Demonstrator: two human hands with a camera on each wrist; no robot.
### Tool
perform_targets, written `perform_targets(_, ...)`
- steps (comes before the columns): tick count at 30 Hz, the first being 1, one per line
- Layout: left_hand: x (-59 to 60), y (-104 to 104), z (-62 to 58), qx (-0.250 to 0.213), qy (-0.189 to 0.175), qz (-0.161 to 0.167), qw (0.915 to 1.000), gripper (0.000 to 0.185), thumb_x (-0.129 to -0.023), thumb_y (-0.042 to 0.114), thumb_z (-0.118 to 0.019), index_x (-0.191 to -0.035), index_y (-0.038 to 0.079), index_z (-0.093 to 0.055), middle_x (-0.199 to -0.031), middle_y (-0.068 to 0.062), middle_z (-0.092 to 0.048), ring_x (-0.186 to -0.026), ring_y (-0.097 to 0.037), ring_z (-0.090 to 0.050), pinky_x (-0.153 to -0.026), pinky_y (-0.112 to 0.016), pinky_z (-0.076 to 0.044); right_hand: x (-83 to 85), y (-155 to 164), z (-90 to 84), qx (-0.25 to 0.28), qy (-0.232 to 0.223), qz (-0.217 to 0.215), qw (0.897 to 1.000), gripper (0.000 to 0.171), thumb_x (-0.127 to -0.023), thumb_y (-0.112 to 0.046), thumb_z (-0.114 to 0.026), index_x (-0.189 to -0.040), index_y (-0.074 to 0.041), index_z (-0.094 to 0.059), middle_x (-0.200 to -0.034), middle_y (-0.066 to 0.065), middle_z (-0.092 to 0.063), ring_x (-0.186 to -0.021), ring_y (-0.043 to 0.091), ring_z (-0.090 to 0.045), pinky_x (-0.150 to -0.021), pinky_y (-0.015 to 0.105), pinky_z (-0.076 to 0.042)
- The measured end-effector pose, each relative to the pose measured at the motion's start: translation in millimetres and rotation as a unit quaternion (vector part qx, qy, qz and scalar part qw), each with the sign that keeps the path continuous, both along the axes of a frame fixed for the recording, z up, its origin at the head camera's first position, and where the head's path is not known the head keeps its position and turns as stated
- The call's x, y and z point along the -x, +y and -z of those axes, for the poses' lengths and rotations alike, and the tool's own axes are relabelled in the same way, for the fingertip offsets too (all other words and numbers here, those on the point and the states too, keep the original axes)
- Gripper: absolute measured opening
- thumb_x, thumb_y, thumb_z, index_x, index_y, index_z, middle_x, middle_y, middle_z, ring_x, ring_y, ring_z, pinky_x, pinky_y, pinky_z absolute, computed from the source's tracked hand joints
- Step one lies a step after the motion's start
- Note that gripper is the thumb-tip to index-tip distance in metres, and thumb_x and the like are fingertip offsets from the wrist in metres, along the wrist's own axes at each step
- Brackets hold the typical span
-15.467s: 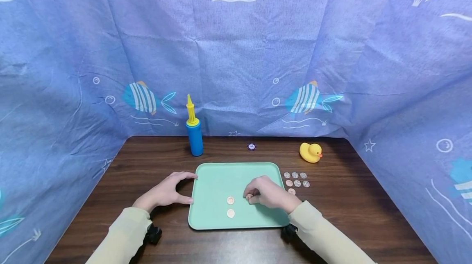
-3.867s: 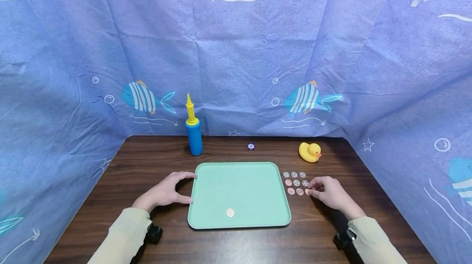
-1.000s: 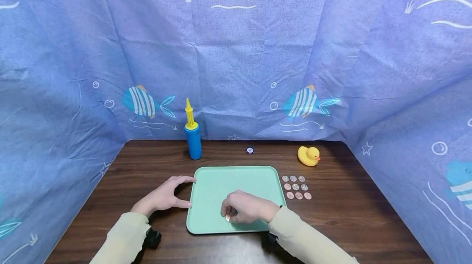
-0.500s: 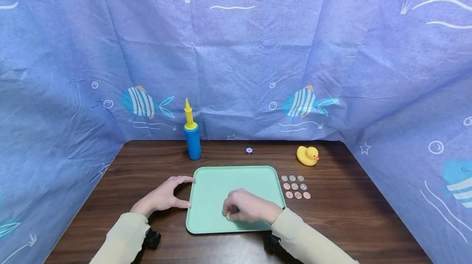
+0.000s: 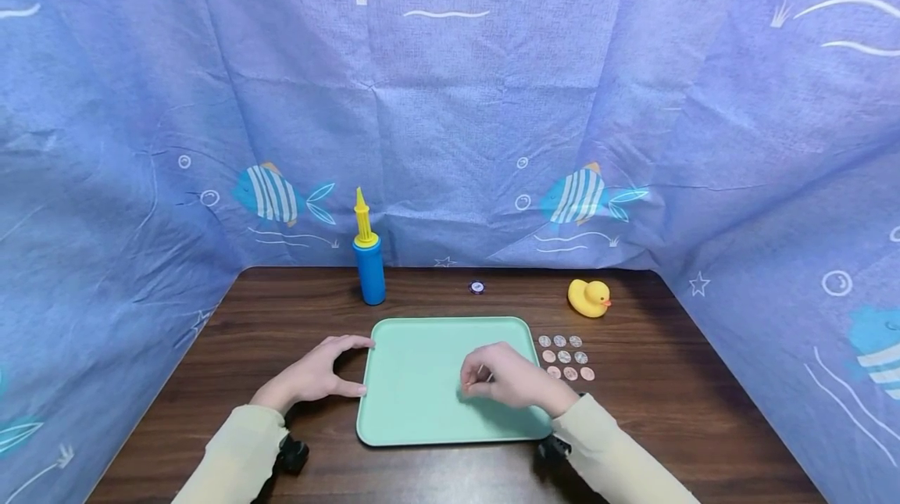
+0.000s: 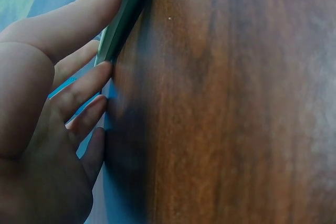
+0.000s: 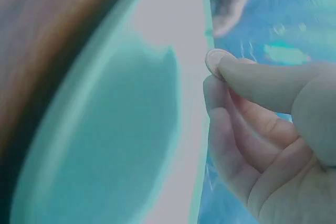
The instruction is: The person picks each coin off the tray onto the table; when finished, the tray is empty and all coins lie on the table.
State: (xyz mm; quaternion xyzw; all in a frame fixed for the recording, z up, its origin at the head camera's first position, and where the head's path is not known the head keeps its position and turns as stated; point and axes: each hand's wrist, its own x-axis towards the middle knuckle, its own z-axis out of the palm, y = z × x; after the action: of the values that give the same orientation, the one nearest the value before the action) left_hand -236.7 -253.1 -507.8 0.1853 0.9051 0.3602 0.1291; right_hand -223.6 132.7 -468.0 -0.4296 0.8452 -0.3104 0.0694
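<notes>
In the head view my right hand (image 5: 509,377) is over the right half of the mint-green tray (image 5: 422,432), pinching a coin (image 7: 214,62) between thumb and fingertip. The right wrist view shows that coin's pale round face at the thumb tip. My left hand (image 5: 316,371) lies at the tray's left side, thumb and fingers spread, their tips touching its edge. To the right of the tray, several coins (image 5: 564,357) lie flat on the table in three neat rows, silver ones at the back and copper ones in front.
Behind the tray a blue hand pump (image 5: 369,273) with a yellow nozzle stands upright. A dark poker chip (image 5: 476,287) and a yellow rubber duck (image 5: 587,298) sit near the back edge of the brown wooden table (image 5: 675,410). Blue fish-print cloth (image 5: 450,129) hangs around the table.
Earlier, coins lay on the tray and the front row beside it was filled up. My right hand then took the tray's last coin and has moved up and right with it; the left stayed.
</notes>
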Motion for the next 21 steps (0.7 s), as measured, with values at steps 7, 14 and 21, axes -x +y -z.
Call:
perform_targets(7, 0.0, 0, 0.1, 0.002, -0.001, 0.000, 1.0000, 0.080, -0.082, 0.047, -0.090, -0.150, 0.022, -0.056, -0.155, -0.006, -0.052, -0.146, -0.035, -0.040, -0.113, -0.062, -0.039, 2.8, 42, -7.0, 0.044, -0.021, 0.061, 0.997, 0.010, -0.092, -0.009, -0.082, -0.090, -0.015, -0.074, -0.085, -0.008, -0.073, -0.078, 0.002, -0.068, -0.071, 0.024, -0.058)
perform_targets(14, 0.6, 0, 0.4, 0.001, -0.002, 0.001, 1.0000, 0.080, -0.082, 0.047, -0.090, -0.150, 0.022, -0.056, -0.156, -0.006, -0.051, -0.146, -0.036, -0.039, -0.114, -0.062, -0.038, 4.0, 81, -4.2, 0.054, 0.005, 0.102, 0.993, 0.009, -0.093, -0.007, -0.080, -0.093, -0.015, -0.075, -0.088, -0.009, -0.074, -0.080, 0.003, -0.068, -0.072, 0.027, -0.059)
perform_targets(21, 1.0, 0, 0.1, 0.000, 0.001, 0.001, 1.0000, 0.081, -0.082, 0.048, -0.090, -0.150, 0.022, -0.056, -0.155, -0.005, -0.052, -0.145, -0.035, -0.040, -0.114, -0.062, -0.039, 0.6, 113, 0.7, 0.040, 0.018, 0.134, 0.990, 0.014, -0.093, -0.004, -0.079, -0.091, -0.017, -0.074, -0.085, -0.011, -0.071, -0.082, 0.004, -0.067, -0.072, 0.027, -0.058)
